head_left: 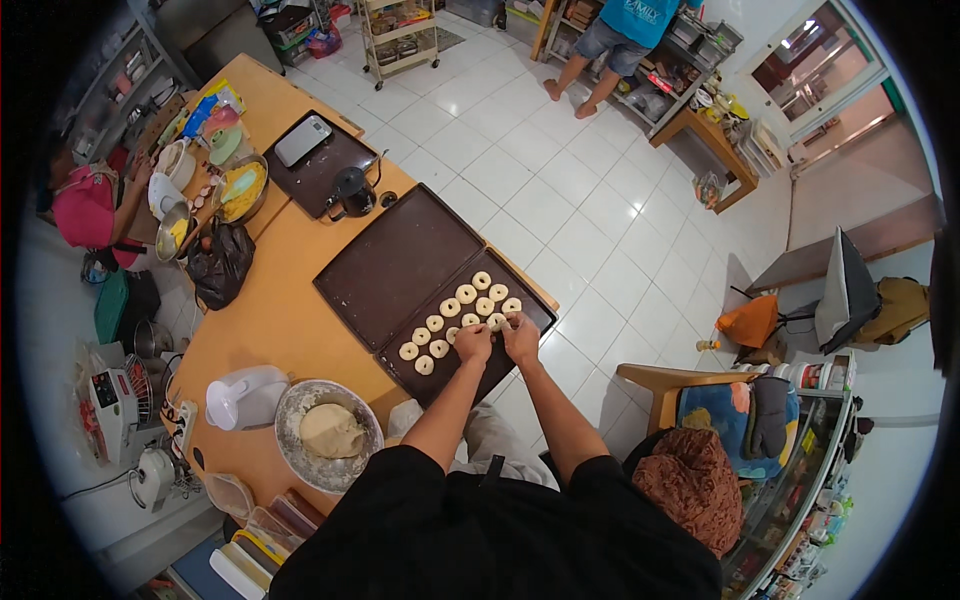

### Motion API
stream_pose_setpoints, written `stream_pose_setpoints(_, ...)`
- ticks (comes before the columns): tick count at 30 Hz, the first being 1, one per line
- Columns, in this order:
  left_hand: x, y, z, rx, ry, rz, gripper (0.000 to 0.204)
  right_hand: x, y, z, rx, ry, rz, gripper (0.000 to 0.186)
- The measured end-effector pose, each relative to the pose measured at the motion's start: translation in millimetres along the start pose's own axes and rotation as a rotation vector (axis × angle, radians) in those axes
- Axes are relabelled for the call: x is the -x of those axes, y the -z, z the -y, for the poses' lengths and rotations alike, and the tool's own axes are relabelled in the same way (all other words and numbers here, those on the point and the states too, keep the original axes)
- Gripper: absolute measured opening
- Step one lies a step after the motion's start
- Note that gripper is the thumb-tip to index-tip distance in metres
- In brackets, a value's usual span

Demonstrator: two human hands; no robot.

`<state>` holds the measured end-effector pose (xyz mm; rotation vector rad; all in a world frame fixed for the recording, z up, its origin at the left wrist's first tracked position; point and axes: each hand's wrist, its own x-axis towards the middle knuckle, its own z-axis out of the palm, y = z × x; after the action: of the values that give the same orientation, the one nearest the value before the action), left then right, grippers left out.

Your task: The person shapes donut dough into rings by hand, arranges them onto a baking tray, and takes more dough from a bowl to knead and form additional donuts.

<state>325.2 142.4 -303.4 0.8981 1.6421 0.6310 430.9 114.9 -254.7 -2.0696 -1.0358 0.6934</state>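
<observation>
On a dark baking tray (522, 293) lie several pale rings of dough (448, 306) in rows. My left hand (473, 344) and my right hand (520, 340) meet over the near right part of these rows. Between them is one dough ring (496, 322), pinched by the fingers of both hands at its edges. My fingers partly cover it and the rings beneath, so whether it touches the tray cannot be seen. A second dark tray (400, 262), bare, adjoins the first on its far left side.
Left of me, a metal bowl (286, 440) holds a dough lump (333, 431) beside a white pitcher (246, 397). Farther along the wooden table (270, 330) are a black bag (221, 265), a dark jug (352, 190) and a scale (302, 140). Another person (617, 45) stands by shelves.
</observation>
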Motion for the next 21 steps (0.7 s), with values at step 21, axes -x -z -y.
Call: stream_pose_setpoints(21, 93.5, 112.5, -9.1, 0.204, -0.142, 0.21, 0.018, 44.6, 34.6, 1.9, -0.217, -0.031, 0.19, 0.025)
